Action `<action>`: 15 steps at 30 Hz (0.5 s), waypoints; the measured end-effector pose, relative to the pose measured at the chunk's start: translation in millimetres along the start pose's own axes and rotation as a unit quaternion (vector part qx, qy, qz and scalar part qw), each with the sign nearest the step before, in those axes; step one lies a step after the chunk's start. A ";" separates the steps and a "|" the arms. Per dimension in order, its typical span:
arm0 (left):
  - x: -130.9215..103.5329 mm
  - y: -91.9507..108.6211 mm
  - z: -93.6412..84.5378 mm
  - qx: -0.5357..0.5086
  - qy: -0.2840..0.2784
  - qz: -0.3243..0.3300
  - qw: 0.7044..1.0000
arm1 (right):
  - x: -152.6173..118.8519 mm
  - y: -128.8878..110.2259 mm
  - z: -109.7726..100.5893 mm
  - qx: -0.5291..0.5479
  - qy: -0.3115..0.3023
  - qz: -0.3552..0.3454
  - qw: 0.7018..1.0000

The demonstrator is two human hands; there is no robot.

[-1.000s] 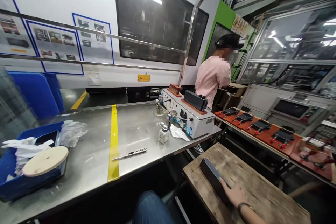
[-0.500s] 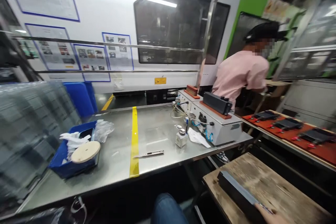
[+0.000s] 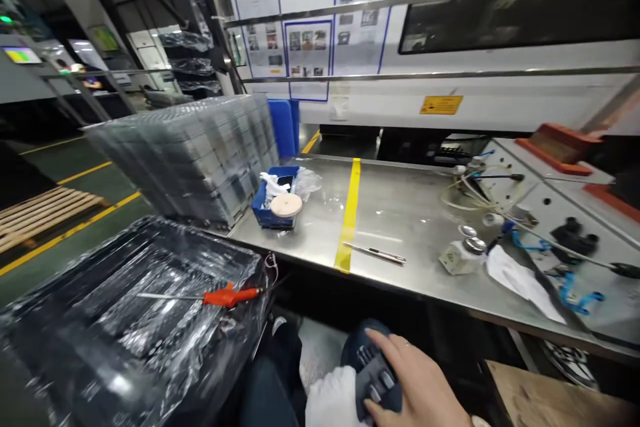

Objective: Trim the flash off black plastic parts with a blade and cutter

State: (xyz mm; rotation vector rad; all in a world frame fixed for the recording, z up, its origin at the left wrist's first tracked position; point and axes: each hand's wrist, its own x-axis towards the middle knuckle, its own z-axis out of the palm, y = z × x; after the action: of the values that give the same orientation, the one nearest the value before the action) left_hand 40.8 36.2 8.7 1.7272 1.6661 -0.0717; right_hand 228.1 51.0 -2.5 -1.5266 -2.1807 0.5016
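Low in the view, above my knees, a dark grey molded plastic part (image 3: 375, 377) with small raised features is between my two hands. My bare right hand (image 3: 423, 383) is closed round its right side, thumb below and fingers over the top. A white glove covers my left hand (image 3: 331, 400), which is closed against the left side of the part. Most of the part and the gloved fingertips are hidden. On the metal table (image 3: 400, 193) beyond lies a slim silver pen-like tool (image 3: 376, 253).
A red-handled air gun (image 3: 231, 295) lies on a plastic-wrapped black crate at left. A blue bin (image 3: 265, 213) holds gloves and a round cream disc (image 3: 287, 205). Farther right are a small metal-capped bottle (image 3: 463, 255), white paper (image 3: 520, 280), a grey fixture box and a wooden board (image 3: 545, 397).
The view has swung left. My right hand has left the wooden board with the long dark part and now holds a dark part over my lap. My gloved left hand has come into view.
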 end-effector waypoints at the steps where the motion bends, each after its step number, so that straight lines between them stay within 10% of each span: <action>1: -1.1 -0.9 -0.9 -0.016 -0.014 -0.037 0.999 | 10.2 -4.9 -0.5 -0.002 -0.009 -0.035 0.999; 5: -22.2 -30.4 -7.7 -0.305 0.036 -0.109 0.945 | 67.5 23.7 -15.8 -0.024 0.014 -0.074 0.997; 10: -55.0 -53.2 -14.5 -0.593 0.103 0.036 0.797 | 158.6 93.6 -24.4 -0.139 0.065 0.021 0.988; 15: -68.1 -48.1 -21.1 -0.598 0.119 0.019 0.792 | 183.1 117.0 -26.1 -0.190 0.012 0.067 0.979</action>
State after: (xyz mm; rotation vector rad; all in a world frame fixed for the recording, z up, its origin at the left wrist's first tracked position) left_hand -22.1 -15.3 37.1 0.7630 1.2900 1.0417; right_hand 279.1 263.4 -16.1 -1.8736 -2.2578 0.1040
